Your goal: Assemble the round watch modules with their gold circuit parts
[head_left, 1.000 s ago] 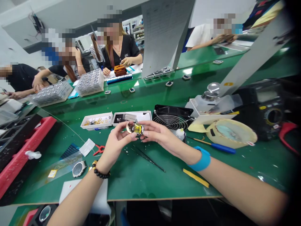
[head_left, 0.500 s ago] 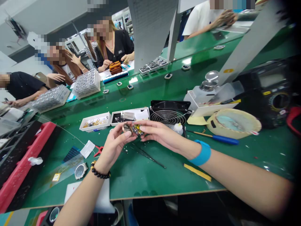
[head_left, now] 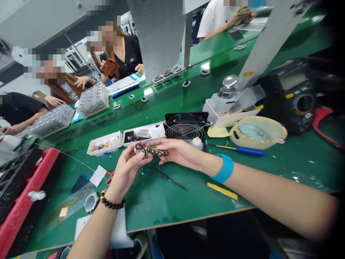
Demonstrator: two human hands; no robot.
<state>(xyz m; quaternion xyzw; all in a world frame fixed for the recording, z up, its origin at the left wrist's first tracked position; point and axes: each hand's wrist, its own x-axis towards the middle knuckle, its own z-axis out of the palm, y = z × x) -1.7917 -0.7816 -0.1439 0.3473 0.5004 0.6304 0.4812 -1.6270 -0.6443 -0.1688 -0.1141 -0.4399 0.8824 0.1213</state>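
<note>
My left hand [head_left: 128, 169] pinches a round watch part with a copper-coloured rim [head_left: 140, 149], tilted toward me. Held by its edge in my right hand [head_left: 179, 153] is a round watch case [head_left: 157, 151] with yellow and dark parts inside. The two pieces are side by side, close together; whether they touch or are joined, I cannot tell. Below them, dark tweezers [head_left: 171, 179] lie on the green table [head_left: 194, 205]. Another watch case [head_left: 91, 202] sits left of my left wrist on a clear sheet.
Behind my hands stand a box of small gold parts [head_left: 105, 144], a second white box [head_left: 124, 140] and a black fan [head_left: 185, 126]. To the right are a blue-handled screwdriver [head_left: 250, 151], a round tub [head_left: 272, 138] and a multimeter [head_left: 293, 97]. Several co-workers sit opposite.
My hands have drawn slightly apart, and the case in my right hand has tilted flatter. The view has shifted a little. A co-worker opposite has lifted an orange-brown block.
</note>
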